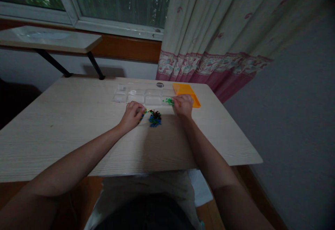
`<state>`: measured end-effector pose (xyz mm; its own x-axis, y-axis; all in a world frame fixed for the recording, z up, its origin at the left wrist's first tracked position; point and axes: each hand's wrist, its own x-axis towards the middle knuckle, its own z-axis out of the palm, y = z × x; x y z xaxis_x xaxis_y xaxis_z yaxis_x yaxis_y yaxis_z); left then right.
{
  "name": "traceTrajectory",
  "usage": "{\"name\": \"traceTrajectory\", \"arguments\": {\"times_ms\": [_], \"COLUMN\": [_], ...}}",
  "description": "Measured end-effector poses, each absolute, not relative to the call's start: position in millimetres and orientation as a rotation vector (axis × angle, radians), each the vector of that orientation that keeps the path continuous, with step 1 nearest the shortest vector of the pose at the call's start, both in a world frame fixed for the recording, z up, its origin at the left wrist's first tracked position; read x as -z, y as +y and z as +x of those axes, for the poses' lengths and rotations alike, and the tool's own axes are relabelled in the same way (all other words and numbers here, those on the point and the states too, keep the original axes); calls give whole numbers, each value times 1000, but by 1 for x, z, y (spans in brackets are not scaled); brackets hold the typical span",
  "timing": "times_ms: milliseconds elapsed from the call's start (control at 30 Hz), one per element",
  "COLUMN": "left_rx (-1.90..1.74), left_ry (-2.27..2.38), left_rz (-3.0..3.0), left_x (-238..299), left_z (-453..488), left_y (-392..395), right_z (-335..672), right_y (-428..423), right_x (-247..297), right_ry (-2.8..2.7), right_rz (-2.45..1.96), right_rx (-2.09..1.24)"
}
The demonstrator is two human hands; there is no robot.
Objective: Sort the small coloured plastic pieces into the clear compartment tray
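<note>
My left hand [132, 114] is closed in a pinch on a thin beaded string [141, 118], whose blue and yellow bits hang below the fingertips. Just right of it lies a loose pile of small beads [155, 119], dark red at the top, blue and green lower down. My right hand [183, 105] reaches to the right end of a clear compartment box [153, 99], fingers bent together beside small green beads [169, 101]. Whatever is between those fingertips is too small to tell. An orange tray [184, 89] lies partly behind this hand.
The pale wooden table [78, 132] carries everything, its right edge slanting down toward the wall. A small raised shelf [75, 43] on black legs stands at the back left. Behind the table hang a window and a patterned curtain [209, 48]. A round dark disc [159, 84] lies behind the box.
</note>
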<state>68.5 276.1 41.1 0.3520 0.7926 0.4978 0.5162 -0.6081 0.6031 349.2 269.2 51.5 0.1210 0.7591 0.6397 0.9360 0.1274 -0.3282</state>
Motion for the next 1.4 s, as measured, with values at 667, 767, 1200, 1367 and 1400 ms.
{"name": "traceTrajectory", "arguments": {"times_ms": [667,767,1200,1367,1400], "left_rx": [-1133,-1129,-987,-990,-983], "left_ry": [1162,1169,1355,1361,1362], "left_rz": [2266,2280,2441,2473,2478], "left_x": [-45,-44,-43,-39,-39], "left_z": [68,68,69,69,69], "left_y": [274,275,270,271,271], "right_z": [361,361,360,358,358], "right_y": [274,275,274,273,273], "right_x": [-41,-40,-40,-42,-42], "right_ry": [-1524,-1525,-1521,-1535,-1538], "right_rz": [-1827,-1817,-1764,-1751,-1749], "right_rx": [244,251,246,228,224]}}
